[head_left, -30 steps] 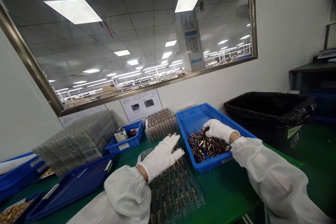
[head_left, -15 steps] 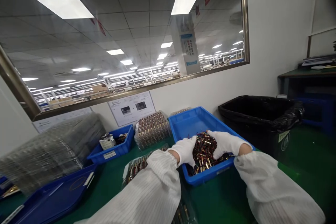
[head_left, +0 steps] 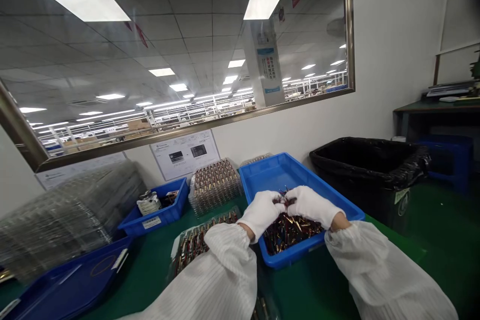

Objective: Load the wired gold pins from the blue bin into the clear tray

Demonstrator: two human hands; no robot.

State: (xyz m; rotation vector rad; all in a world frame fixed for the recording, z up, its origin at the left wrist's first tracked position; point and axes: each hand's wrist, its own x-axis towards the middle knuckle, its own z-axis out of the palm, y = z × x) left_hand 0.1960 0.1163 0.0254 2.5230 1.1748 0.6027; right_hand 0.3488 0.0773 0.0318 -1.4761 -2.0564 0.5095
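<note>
Both my hands wear white gloves and meet over a blue bin (head_left: 258,175) that holds a pile of small brass-coloured metal parts with thin dark red wires (head_left: 287,235). The fingers of my left hand (head_left: 262,212) are closed on some of these wired parts. From the other side, my right hand (head_left: 313,205) grips the same small bunch, its fingertips nearly touching the left ones. How many parts are in the bunch I cannot tell. Under my left forearm lies a clear tray (head_left: 195,240) filled with rows of similar parts.
Behind it stands a stack of filled clear trays (head_left: 215,185). Leftward are a small blue bin (head_left: 157,217) with a white container, piled clear trays (head_left: 75,210) and a dark blue tray (head_left: 86,280). A black-lined waste bin (head_left: 367,160) stands to the right. A framed window (head_left: 210,122) is ahead.
My hands have risen slightly from the pile and come together. Before, they were apart on either side of the heap; now both hold a small bunch of parts between the fingertips.
</note>
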